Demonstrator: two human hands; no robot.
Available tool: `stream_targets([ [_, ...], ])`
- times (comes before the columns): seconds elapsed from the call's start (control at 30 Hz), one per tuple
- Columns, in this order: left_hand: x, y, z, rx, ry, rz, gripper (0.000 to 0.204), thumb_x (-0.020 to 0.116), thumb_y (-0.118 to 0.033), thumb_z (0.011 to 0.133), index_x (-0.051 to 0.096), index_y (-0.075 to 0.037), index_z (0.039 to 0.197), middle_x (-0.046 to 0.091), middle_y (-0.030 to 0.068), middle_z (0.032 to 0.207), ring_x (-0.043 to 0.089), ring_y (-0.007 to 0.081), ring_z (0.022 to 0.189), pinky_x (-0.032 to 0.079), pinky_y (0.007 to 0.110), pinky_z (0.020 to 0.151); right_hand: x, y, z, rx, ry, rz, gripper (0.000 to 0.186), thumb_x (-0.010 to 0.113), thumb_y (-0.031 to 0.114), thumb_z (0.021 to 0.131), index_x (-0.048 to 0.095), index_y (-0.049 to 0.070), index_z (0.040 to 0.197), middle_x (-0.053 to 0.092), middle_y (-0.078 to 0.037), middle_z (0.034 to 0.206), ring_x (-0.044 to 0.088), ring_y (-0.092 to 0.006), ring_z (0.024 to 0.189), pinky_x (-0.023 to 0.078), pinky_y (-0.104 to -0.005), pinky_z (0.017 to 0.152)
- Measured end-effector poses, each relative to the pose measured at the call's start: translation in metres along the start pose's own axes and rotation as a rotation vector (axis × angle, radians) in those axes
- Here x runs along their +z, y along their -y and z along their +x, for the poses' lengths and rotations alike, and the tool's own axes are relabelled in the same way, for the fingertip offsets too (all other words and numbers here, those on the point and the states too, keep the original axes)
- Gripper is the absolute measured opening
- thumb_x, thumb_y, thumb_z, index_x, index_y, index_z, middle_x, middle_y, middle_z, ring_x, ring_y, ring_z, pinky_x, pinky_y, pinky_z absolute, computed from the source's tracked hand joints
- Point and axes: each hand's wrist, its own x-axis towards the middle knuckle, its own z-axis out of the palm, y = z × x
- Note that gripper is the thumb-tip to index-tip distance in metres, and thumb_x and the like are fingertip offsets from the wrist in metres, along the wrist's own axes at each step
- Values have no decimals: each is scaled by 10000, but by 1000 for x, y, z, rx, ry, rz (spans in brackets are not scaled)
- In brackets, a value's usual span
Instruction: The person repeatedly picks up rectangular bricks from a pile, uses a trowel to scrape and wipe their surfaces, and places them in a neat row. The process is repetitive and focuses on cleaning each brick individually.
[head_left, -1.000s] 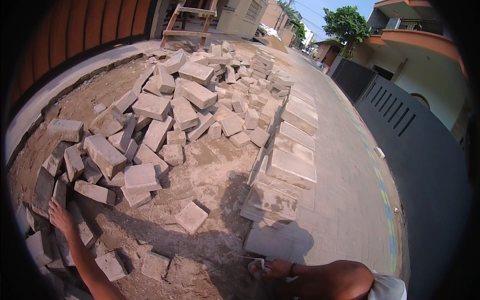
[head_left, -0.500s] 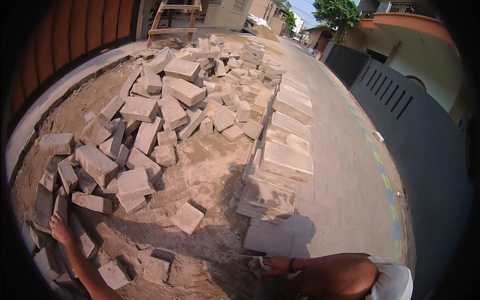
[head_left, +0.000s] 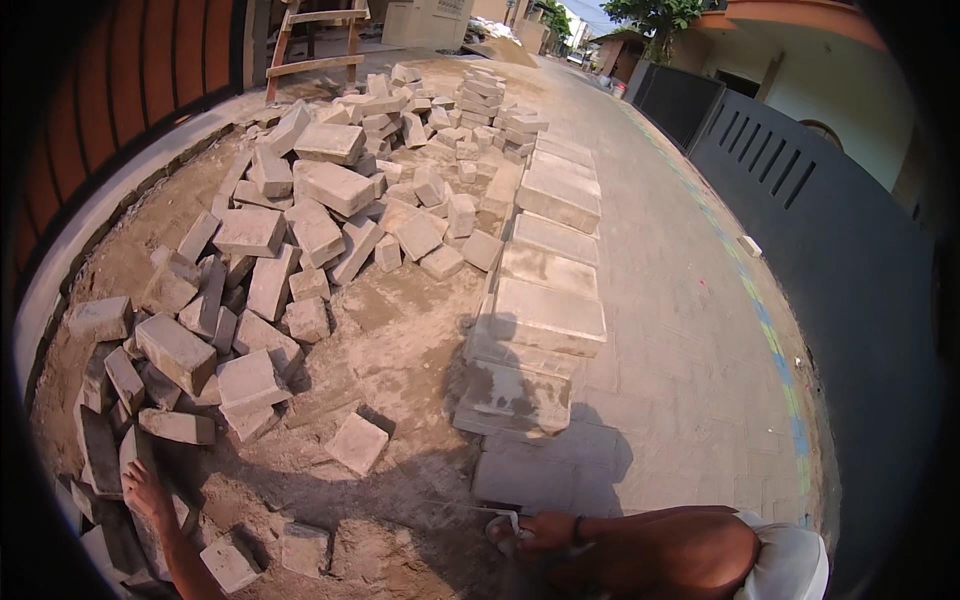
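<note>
At the lower left, my left hand (head_left: 147,492) has its fingers bent over a grey paving block (head_left: 133,448). That block leans among other blocks at the edge of the heap, and its lower part is hidden. My right hand (head_left: 543,532), with a dark band at the wrist, is closed round a light-coloured hand tool (head_left: 503,524) beside my bent knee. A thin edge sticks out leftward from it; its kind I cannot make out. Beyond the right hand runs a row of larger pale blocks (head_left: 549,312), the nearest one (head_left: 515,396) partly dark and damp.
A loose heap of paving blocks (head_left: 335,185) covers the left and far ground. Single blocks lie nearer, one (head_left: 357,443) on the sandy soil. A paved lane (head_left: 680,400) runs along the right, beside a grey gate (head_left: 800,200). A wooden trestle (head_left: 315,66) stands far left.
The view has shifted, so the scene sits further left and nearby things lower. My left hand has moved slightly right and down, and the block under its fingers has come with it.
</note>
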Motion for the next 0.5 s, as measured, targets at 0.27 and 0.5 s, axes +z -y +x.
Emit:
stream_targets([
  [0.27, -6, 7, -22, 52, -26, -147, 397, 587, -117, 859, 470, -108, 1238, 488, 36, 1171, 550, 210, 1023, 475, 334, 817, 11, -24, 9, -54, -34, -31, 522, 558, 296, 884, 479, 256, 1398, 688, -118, 1046, 667, -294, 987, 496, -414, 898],
  [0.5, -41, -6, -14, 66, 155, -225, 453, 661, -80, 790, 473, -110, 1202, 487, 54, 1152, 556, 237, 1034, 490, 367, 826, 8, -52, 12, -184, -74, -84, 608, 545, 413, 903, 368, 307, 1474, 692, -144, 935, 679, -329, 859, 517, -431, 800],
])
